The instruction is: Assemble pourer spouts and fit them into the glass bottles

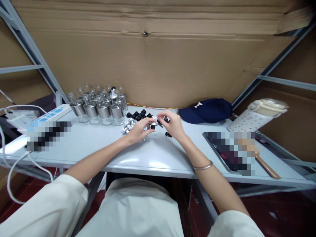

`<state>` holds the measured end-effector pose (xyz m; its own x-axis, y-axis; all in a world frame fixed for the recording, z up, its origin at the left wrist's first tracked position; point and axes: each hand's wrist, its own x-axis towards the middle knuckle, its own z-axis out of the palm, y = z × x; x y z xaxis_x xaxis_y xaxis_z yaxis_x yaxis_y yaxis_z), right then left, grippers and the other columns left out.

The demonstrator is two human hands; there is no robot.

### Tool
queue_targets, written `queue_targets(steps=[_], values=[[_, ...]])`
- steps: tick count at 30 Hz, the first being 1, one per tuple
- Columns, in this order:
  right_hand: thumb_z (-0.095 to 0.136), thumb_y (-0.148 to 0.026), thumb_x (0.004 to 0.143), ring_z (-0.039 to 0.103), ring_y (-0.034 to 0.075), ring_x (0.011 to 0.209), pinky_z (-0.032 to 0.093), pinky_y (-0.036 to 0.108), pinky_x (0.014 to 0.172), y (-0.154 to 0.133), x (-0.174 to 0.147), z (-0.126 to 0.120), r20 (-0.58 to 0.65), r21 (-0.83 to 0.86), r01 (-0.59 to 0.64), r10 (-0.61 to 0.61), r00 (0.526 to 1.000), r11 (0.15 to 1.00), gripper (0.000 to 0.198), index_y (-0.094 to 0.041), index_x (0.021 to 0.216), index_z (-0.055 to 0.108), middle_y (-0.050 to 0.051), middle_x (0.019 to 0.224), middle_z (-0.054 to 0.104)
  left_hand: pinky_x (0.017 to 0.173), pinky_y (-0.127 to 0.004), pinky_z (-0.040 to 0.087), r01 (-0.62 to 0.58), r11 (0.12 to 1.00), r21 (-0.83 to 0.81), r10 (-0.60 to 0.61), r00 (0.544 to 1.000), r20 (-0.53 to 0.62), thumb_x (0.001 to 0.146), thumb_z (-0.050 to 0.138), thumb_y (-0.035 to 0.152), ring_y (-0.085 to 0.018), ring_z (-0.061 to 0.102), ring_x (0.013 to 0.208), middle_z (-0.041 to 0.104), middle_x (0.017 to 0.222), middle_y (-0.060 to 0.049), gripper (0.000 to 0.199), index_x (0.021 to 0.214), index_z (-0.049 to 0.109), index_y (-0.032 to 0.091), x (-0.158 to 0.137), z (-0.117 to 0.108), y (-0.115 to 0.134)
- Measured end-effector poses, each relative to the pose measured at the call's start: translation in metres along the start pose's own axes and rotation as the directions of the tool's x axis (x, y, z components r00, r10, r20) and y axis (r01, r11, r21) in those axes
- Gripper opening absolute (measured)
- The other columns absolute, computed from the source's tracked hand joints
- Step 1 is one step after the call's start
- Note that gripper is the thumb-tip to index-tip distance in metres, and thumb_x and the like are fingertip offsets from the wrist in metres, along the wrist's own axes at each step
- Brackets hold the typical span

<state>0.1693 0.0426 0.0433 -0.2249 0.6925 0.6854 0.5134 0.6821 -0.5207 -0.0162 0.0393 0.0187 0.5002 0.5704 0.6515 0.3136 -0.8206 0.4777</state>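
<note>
My left hand (pixel 141 130) is closed around a pourer spout (pixel 153 125), silver above with a black ribbed stopper below. Beside it on the right, my right hand (pixel 173 125) pinches a small black piece (pixel 160 123) close to the top of the spout; its exact shape is hard to make out. Silver spout tops (pixel 128 126) lie in a heap left of my left hand, partly covered by it. Just behind are several black stoppers (pixel 137 115). Some small black parts (pixel 168 134) rest under my right hand.
Several glass bottles with steel sleeves (pixel 103 110) stand at the back left, one topped with a spout (pixel 113 94). A power strip (pixel 54 113) lies farther left. On the right are a navy cap (pixel 206 111), a dotted tumbler (pixel 255 115) and a wooden handle (pixel 268 166).
</note>
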Motion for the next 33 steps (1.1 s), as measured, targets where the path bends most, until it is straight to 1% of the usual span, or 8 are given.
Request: queue_targets(steps=[6,9,13,17,19,21,28,33], values=[[0.052,-0.019,0.082,0.059,0.018,0.072,0.044,0.03,0.07,0.004,0.002,-0.001,-0.034,-0.07,0.007,-0.009,0.999,0.998,0.011,-0.019,0.077,0.062,0.005,0.076,0.065,0.078,-0.028,0.046,-0.001,0.998,0.062,0.002,1.0,-0.022,0.083,0.062,0.021,-0.011,0.059,0.071,0.063,0.102,-0.005,0.028,0.111,0.055,0.019,0.001,-0.002,0.001],[0.054,-0.017,0.08,0.057,0.015,0.065,0.043,0.026,0.065,0.006,0.003,-0.004,0.149,-0.124,-0.041,0.059,0.987,0.991,0.011,-0.016,0.077,0.064,0.004,0.072,0.066,0.078,-0.028,0.044,0.033,0.994,0.107,-0.025,0.996,-0.081,0.082,0.064,0.022,-0.012,0.059,0.074,0.063,0.099,-0.004,0.028,0.109,0.056,0.018,0.001,-0.004,0.001],[0.062,-0.028,0.076,0.054,0.012,0.058,0.039,0.023,0.057,0.005,-0.001,-0.005,0.52,-0.197,-0.137,0.222,0.825,0.971,0.015,-0.015,0.069,0.065,0.002,0.065,0.066,0.079,-0.028,0.043,0.058,0.989,0.139,-0.043,0.993,-0.11,0.081,0.066,0.024,-0.013,0.059,0.077,0.063,0.098,-0.003,0.03,0.109,0.057,0.018,0.001,-0.004,-0.001],[0.068,-0.027,0.071,0.054,0.012,0.057,0.038,0.022,0.056,0.006,-0.005,-0.002,0.679,-0.209,-0.153,0.256,0.688,0.966,0.012,-0.015,0.069,0.066,0.001,0.062,0.065,0.079,-0.028,0.043,0.039,0.988,0.149,-0.026,0.996,-0.085,0.081,0.066,0.025,-0.014,0.058,0.079,0.062,0.095,-0.003,0.031,0.109,0.057,0.019,0.001,-0.004,-0.001],[0.064,-0.021,0.072,0.055,0.012,0.057,0.039,0.022,0.058,0.008,-0.005,0.0,0.671,-0.191,-0.126,0.223,0.707,0.974,0.007,-0.014,0.068,0.065,0.001,0.062,0.065,0.079,-0.028,0.045,0.018,0.989,0.144,-0.008,0.998,-0.069,0.079,0.067,0.024,-0.014,0.057,0.081,0.06,0.093,-0.003,0.034,0.111,0.056,0.018,0.002,-0.005,0.0],[0.062,-0.017,0.072,0.055,0.012,0.058,0.04,0.022,0.059,0.01,-0.004,0.001,0.611,-0.178,-0.107,0.196,0.767,0.978,0.006,-0.014,0.067,0.063,0.002,0.063,0.065,0.079,-0.028,0.046,0.008,0.99,0.139,-0.001,0.999,-0.052,0.079,0.068,0.024,-0.015,0.056,0.083,0.057,0.09,-0.003,0.037,0.113,0.056,0.017,0.002,-0.005,-0.001],[0.057,-0.019,0.076,0.059,0.013,0.061,0.045,0.024,0.061,0.012,0.002,-0.001,0.252,-0.001,-0.206,0.199,0.947,0.979,0.006,-0.016,0.076,0.063,0.002,0.068,0.067,0.089,-0.031,0.046,-0.019,0.996,0.082,0.018,1.0,0.009,0.086,0.058,0.022,-0.017,0.057,0.102,0.056,0.108,-0.007,0.03,0.116,0.055,0.021,0.0,-0.003,-0.005],[0.058,-0.026,0.08,0.057,0.014,0.067,0.046,0.026,0.064,0.01,0.005,-0.005,0.038,0.113,-0.141,0.137,0.99,0.984,0.016,-0.016,0.082,0.069,0.005,0.078,0.065,0.088,-0.031,0.049,0.062,0.998,-0.009,-0.062,0.998,-0.033,0.08,0.066,0.025,-0.017,0.062,0.099,0.062,0.106,-0.006,0.043,0.119,0.048,0.02,-0.001,0.001,-0.006]])
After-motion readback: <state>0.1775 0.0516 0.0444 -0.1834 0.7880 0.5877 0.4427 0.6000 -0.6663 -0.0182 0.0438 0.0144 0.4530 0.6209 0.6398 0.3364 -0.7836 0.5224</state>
